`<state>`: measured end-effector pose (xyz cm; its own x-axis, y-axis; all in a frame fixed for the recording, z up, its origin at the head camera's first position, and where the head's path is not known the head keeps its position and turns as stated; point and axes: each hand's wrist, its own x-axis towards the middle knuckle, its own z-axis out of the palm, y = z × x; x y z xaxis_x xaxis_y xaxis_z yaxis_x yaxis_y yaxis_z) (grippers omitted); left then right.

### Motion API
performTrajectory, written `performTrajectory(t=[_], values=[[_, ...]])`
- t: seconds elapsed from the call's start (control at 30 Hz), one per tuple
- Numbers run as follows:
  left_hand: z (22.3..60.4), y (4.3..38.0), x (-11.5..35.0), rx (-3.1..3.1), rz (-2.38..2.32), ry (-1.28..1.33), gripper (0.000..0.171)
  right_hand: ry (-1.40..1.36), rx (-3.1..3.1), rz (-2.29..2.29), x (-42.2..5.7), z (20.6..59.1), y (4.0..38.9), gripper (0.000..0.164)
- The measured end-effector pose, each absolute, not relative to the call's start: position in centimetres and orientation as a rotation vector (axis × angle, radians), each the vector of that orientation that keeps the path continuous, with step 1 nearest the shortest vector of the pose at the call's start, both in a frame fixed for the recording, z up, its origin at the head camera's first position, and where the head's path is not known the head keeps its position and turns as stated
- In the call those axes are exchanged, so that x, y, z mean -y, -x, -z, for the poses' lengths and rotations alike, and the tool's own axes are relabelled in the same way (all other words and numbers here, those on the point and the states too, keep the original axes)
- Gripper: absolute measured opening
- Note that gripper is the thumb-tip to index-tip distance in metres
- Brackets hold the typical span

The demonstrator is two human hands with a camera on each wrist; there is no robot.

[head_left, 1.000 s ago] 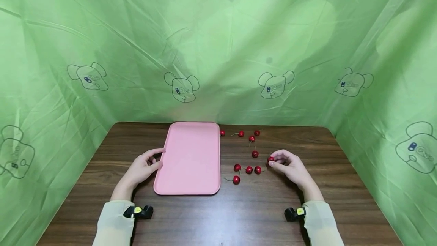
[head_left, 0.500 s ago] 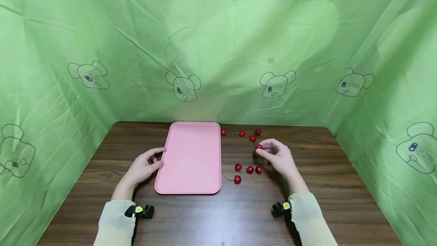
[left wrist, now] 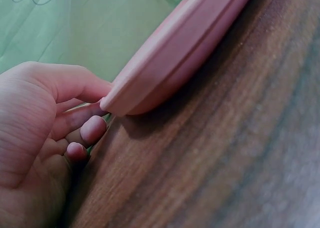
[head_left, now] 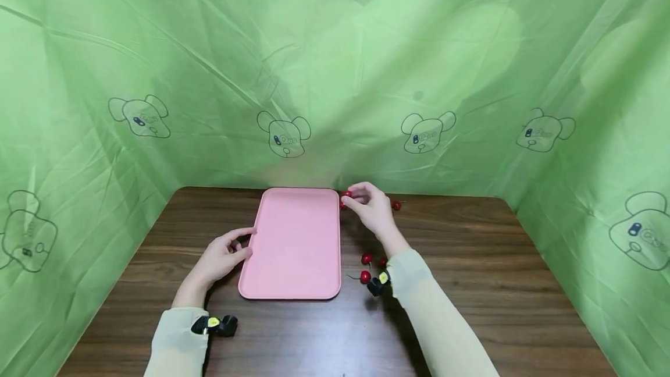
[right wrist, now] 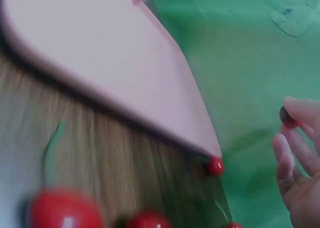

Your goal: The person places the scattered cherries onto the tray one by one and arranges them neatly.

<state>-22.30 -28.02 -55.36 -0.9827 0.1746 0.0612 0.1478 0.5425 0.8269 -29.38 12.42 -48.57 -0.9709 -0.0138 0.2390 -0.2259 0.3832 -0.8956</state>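
My left hand (head_left: pixel 222 258) grips the near-left side of a pink tray (head_left: pixel 298 243), thumb and forefinger at its rim. The left wrist view shows the other fingers curled below that rim. Between thumb and fingertips, my right hand (head_left: pixel 370 208) pinches a red cherry (right wrist: pixel 287 117) just off the tray's far right corner, above the table. Another cherry (right wrist: pixel 216 166) lies against that corner. More cherries (head_left: pixel 364 277) lie on the table right of the tray, partly hidden by the right forearm and its wrist camera. The tray's surface is bare.
A dark wooden table (head_left: pixel 497 284) carries everything. Green cloth (head_left: pixel 335 74) printed with bear faces surrounds its back and sides. One cherry (head_left: pixel 396 205) lies near the back edge, right of my right hand.
My right hand has carried its cherry left and away from me, from the right of the cherries to the tray's far right corner. My left hand stays on the tray.
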Motion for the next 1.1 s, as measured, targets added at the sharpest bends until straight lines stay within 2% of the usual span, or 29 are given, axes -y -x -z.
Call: performTrajectory(t=[0.23,0.47,0.77,1.1], values=[[55.2,22.6,28.3,-2.734,-1.447,-0.279,0.049,-0.201,2.387,-1.717,-7.4,48.4,31.5,0.025],[55.3,22.6,28.5,-2.721,-1.462,-0.283,0.049,-0.156,2.414,-1.805,-2.4,49.3,31.6,0.025],[55.4,22.1,28.1,-2.713,-1.463,-0.271,0.049,-0.167,2.374,-1.996,2.6,52.2,31.5,0.038],[55.5,22.3,28.0,-2.710,-1.540,-0.328,0.049,-0.292,2.520,-1.826,5.1,54.4,31.6,0.025]])
